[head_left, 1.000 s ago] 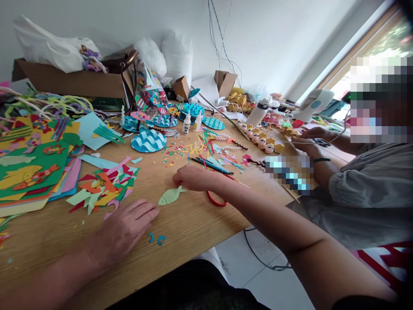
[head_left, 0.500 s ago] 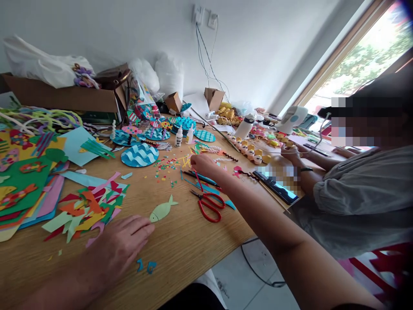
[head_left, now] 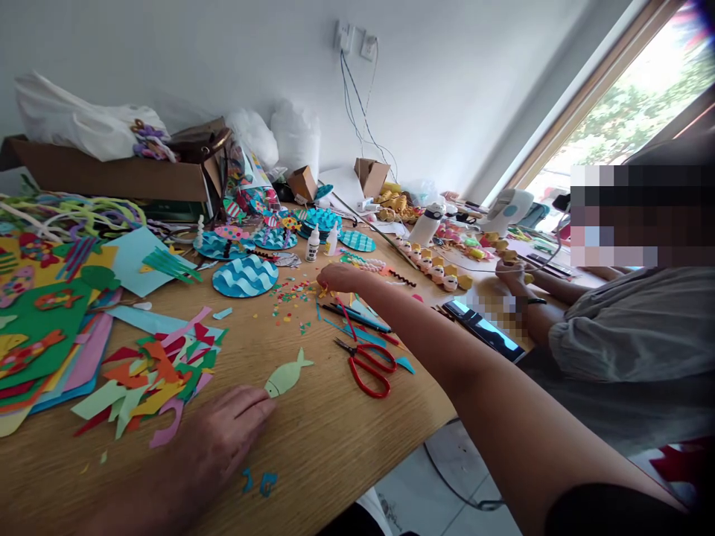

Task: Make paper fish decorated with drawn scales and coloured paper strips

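My left hand (head_left: 234, 426) lies flat on the table with its fingers stretched out, fingertips at the head end of a pale green paper fish (head_left: 287, 377). Farther off, my right hand (head_left: 339, 278) reaches down among small confetti-like paper bits (head_left: 295, 296) and yellow scraps. Its fingers are bent together and point downward; anything between them is hidden. Red-handled scissors (head_left: 372, 368) lie partly open nearer to me, below my right forearm. Two small blue paper offcuts (head_left: 268, 484) rest near my left hand.
A heap of coloured paper scraps (head_left: 153, 372) lies at left, beside stacked coloured sheets (head_left: 83, 357). Blue wavy paper discs (head_left: 244, 277) and a white glue bottle (head_left: 313, 244) stand farther back. At right another person (head_left: 631, 335) works beside a phone-like device (head_left: 483, 327).
My right hand has shifted slightly left and lower, over the small paper pieces. The view has tilted a little; my left hand stays by the fish.
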Tool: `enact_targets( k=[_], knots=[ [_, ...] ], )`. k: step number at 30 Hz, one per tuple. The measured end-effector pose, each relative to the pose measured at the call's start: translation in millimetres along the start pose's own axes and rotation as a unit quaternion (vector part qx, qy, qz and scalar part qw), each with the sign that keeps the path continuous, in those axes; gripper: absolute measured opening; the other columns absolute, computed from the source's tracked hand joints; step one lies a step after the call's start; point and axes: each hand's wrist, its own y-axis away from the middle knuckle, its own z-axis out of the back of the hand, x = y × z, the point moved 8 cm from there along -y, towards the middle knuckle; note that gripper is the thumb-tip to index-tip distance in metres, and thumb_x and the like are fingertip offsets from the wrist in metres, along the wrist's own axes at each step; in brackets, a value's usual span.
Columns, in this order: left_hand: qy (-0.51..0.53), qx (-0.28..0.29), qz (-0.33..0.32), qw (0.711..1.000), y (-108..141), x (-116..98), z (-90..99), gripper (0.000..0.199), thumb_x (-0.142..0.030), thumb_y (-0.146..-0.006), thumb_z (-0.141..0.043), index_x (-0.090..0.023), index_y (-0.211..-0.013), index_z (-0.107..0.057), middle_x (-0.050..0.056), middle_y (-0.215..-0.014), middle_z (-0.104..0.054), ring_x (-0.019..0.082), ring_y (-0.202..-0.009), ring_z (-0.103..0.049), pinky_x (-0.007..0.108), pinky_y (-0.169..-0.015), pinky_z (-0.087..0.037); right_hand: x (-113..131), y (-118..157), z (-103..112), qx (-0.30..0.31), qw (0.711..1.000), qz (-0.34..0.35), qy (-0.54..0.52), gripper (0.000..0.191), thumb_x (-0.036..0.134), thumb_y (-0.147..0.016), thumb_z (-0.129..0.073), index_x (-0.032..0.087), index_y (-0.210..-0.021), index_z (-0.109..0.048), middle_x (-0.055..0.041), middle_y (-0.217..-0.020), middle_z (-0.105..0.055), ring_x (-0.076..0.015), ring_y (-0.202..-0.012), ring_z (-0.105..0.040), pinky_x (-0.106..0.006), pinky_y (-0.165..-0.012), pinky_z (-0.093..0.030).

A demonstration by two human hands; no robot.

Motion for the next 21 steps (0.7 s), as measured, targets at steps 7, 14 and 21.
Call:
enact_targets(
  k=[7,14,21],
  knots=[
    [-0.001,0.008,0.027,1.000,2,5,1.1,0.034,-0.018,-0.089,-0.034,-0.023,-0.101,-0.064,0.001,-0.094,-0.070,0.013,-0.088,-0.065,0.020,-0.081,-0.050,5,5,0,0.007,0.999,0.042,0.001,0.023,0.009,-0.076,-0.052,0.012,-0.094,-0.066,-0.0141,-0.102,-0.065,-0.0217,-0.090,-0.059,-0.028,-0.067,-0.039],
    [0.015,-0.038,0.039,0.998,1,13,8.4,0.032,-0.028,-0.092,-0.034,-0.024,-0.096,-0.065,-0.001,-0.093,-0.071,0.012,-0.085,-0.066,0.018,-0.080,-0.050,-13,15,12,-0.041,0.997,-0.016,-0.063,0.020,0.011,-0.073,-0.051,0.014,-0.088,-0.063,-0.0109,-0.091,-0.066,-0.0185,-0.079,-0.057,-0.024,-0.060,-0.033],
    [0.156,-0.046,0.145,0.976,-1,27,19.0,0.023,-0.032,-0.086,-0.044,-0.026,-0.091,-0.066,-0.002,-0.089,-0.071,0.013,-0.081,-0.067,0.017,-0.072,-0.051,-26,41,27,-0.154,0.967,-0.077,-0.190,0.015,0.013,-0.075,-0.046,0.014,-0.085,-0.057,-0.0043,-0.080,-0.062,-0.0114,-0.068,-0.051,-0.021,-0.057,-0.032]
  ],
)
